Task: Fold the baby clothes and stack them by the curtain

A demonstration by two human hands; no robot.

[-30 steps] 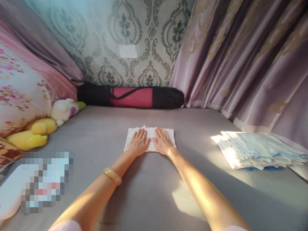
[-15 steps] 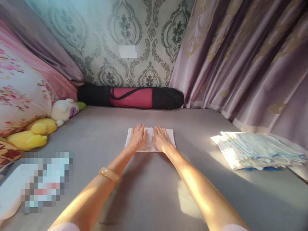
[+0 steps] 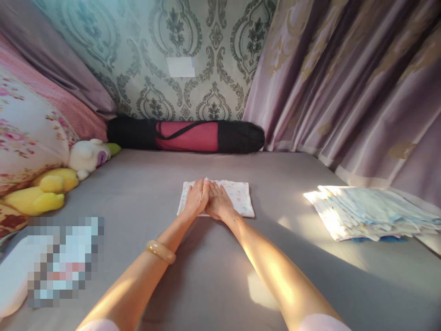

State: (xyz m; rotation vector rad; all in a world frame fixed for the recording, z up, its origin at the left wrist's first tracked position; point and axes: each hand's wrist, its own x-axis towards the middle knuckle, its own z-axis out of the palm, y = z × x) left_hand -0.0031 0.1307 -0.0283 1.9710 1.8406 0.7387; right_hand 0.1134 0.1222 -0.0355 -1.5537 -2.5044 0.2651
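A folded white cloth with small pastel spots (image 3: pixel 241 195) lies flat on the grey sheet (image 3: pixel 206 276) in front of me. My left hand (image 3: pixel 197 197), with a tan bangle (image 3: pixel 161 252) on that wrist, rests on the cloth's left half, fingers stretched out. Right beside it, my right hand (image 3: pixel 219 202) lies on the middle of the cloth with its fingers extended and slanting left. The hands touch along their inner sides. A small peak of cloth shows just beyond the fingertips where they meet. What lies under the palms is hidden.
To the right lies a stack of folded cloths (image 3: pixel 372 211). A black and red roll bag (image 3: pixel 186 135) lies along the wall. Plush toys (image 3: pixel 55 184) and a floral cushion (image 3: pixel 31 133) sit at left, near a pixelated item (image 3: pixel 69 262). Purple curtains (image 3: pixel 327 82) hang at right.
My right hand has slid left across the cloth to meet my left hand, uncovering the cloth's right part. My left hand stays at about the same place.
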